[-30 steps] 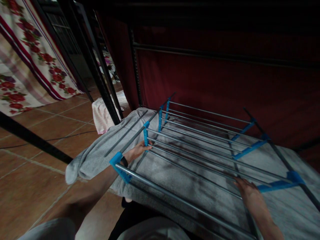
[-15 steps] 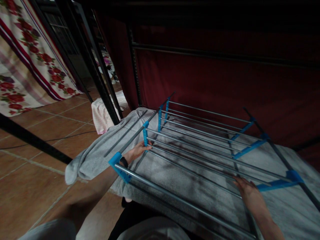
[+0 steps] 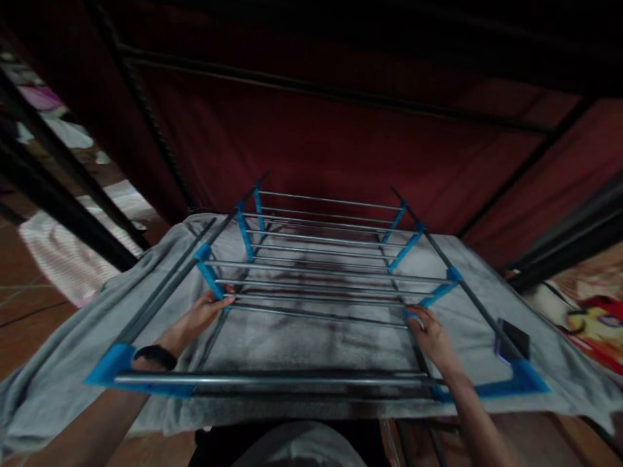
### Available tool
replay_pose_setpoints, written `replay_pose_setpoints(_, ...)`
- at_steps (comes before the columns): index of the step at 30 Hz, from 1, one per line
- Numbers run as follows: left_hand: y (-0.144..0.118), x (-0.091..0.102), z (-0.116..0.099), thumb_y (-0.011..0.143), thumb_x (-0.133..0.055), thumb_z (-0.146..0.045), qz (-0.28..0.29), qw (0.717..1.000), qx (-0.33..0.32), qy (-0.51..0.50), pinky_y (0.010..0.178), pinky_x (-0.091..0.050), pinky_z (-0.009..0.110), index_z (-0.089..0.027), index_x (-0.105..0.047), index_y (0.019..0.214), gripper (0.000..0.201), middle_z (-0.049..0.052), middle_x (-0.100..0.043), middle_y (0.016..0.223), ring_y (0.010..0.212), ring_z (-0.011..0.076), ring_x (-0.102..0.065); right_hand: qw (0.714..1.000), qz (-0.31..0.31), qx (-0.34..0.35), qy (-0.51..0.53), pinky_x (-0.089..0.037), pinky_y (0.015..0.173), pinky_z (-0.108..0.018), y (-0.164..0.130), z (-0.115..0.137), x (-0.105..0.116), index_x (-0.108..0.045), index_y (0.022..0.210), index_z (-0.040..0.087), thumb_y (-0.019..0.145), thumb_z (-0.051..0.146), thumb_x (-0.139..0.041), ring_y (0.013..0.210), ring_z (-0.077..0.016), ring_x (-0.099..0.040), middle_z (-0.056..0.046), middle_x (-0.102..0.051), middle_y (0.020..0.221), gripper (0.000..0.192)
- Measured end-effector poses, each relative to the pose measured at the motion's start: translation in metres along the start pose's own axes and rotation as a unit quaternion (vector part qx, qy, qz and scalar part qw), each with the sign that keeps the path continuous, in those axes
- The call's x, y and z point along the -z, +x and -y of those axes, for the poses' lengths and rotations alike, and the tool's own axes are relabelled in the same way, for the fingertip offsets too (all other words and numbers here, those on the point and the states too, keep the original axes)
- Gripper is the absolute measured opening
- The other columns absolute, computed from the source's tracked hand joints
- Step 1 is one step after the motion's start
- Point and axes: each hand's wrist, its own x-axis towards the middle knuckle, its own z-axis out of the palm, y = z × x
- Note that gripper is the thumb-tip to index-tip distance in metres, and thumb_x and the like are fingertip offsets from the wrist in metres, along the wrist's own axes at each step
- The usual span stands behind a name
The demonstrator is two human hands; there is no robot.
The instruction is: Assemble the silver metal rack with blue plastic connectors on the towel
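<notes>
A rack of grey metal tubes [image 3: 335, 318] joined by blue plastic brackets lies across a grey blanket [image 3: 302, 347]. My left hand [image 3: 207, 314], a dark band on its wrist, is closed around the lower end of a blue bracket [image 3: 209, 277] on the left side. Opposite it, my right hand [image 3: 431, 334] pinches the lower end of a blue bracket [image 3: 433, 295] on the right side, where the crossbars meet a dark tube. Both forearms reach past the thick near crossbar [image 3: 272, 379]. Blue corner brackets [image 3: 117, 366] sit at its ends.
A phone [image 3: 516, 340] rests on the blanket beside the right tube. Dark metal frame bars [image 3: 63, 188] and a dark red curtain [image 3: 311, 143] enclose the back and left. A striped cloth [image 3: 73, 250] lies at left, colourful fabric [image 3: 598, 324] at right.
My view has swung right, bringing the phone and right side into sight. My right hand has moved from the crossbars' right part onto a blue bracket's end. My left hand keeps its bracket.
</notes>
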Motion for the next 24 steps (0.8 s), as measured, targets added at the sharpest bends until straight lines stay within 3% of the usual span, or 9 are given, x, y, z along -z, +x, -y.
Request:
replay_pose_setpoints(4, 0.004, 0.002, -0.002, 0.062, -0.084, -0.059, -0.006, 0.999, 0.028, 0.022, 0.086, -0.041, 0.036, -0.032, -0.067, 0.089, 0.042, -0.007, -0.069, 0.080, 0.087, 0.0221, -0.055, 0.981, -0.092, -0.164, 0.044, -0.053, 0.087, -0.043, -0.009, -0.018, 0.004, -0.062, 0.096, 0.022, 0.083, 0.042, -0.047, 0.090, -0.0265, -0.065, -0.011, -0.068, 0.092, 0.028)
replay_pose_setpoints(7, 0.004, -0.002, -0.008, 0.060, -0.083, -0.063, -0.006, 0.999, 0.037, 0.036, 0.089, -0.042, 0.037, -0.036, -0.067, 0.087, 0.041, -0.010, -0.069, 0.078, 0.091, 0.0225, -0.056, 0.955, -0.123, -0.239, 0.123, -0.052, 0.086, -0.044, 0.008, -0.018, -0.001, -0.057, 0.099, 0.023, 0.072, 0.035, -0.051, 0.094, -0.0277, -0.064, -0.010, -0.068, 0.094, 0.030)
replay_pose_setpoints(12, 0.003, -0.005, -0.014, 0.060, -0.077, -0.071, -0.002, 0.996, 0.040, 0.082, 0.095, -0.044, 0.038, -0.043, -0.065, 0.084, 0.039, -0.016, -0.070, 0.080, 0.097, 0.0229, -0.058, 0.945, -0.091, -0.213, 0.233, -0.051, 0.093, -0.041, 0.037, 0.000, -0.009, -0.053, 0.100, 0.025, 0.061, 0.026, -0.048, 0.099, -0.0244, -0.065, -0.005, -0.071, 0.096, 0.039)
replay_pose_setpoints(18, 0.007, -0.004, -0.007, 0.060, -0.072, -0.078, -0.011, 0.994, 0.036, 0.104, 0.096, -0.048, 0.040, -0.043, -0.061, 0.083, 0.043, -0.018, -0.070, 0.076, 0.097, 0.0233, -0.061, 0.952, -0.109, -0.215, 0.189, -0.050, 0.093, -0.038, 0.028, 0.005, -0.005, -0.058, 0.100, 0.024, 0.064, 0.022, -0.047, 0.099, -0.0234, -0.064, -0.004, -0.072, 0.094, 0.038)
replay_pose_setpoints(21, 0.007, -0.006, -0.006, 0.056, -0.076, -0.076, -0.017, 0.995, 0.050, 0.083, 0.098, -0.047, 0.041, -0.039, -0.062, 0.086, 0.049, -0.015, -0.069, 0.079, 0.099, 0.0228, -0.060, 0.955, -0.109, -0.223, 0.163, -0.051, 0.087, -0.035, 0.027, 0.008, -0.003, -0.060, 0.099, 0.024, 0.066, 0.024, -0.048, 0.098, -0.0235, -0.065, -0.005, -0.073, 0.096, 0.035)
replay_pose_setpoints(24, 0.008, -0.009, -0.006, 0.043, -0.086, -0.071, -0.043, 0.996, 0.065, 0.035, 0.096, -0.046, 0.039, -0.029, -0.063, 0.085, 0.063, -0.008, -0.066, 0.082, 0.096, 0.0236, -0.059, 0.953, -0.113, -0.238, 0.151, -0.052, 0.082, -0.032, 0.029, 0.011, -0.003, -0.061, 0.096, 0.025, 0.064, 0.024, -0.048, 0.092, -0.0230, -0.067, -0.004, -0.073, 0.092, 0.035)
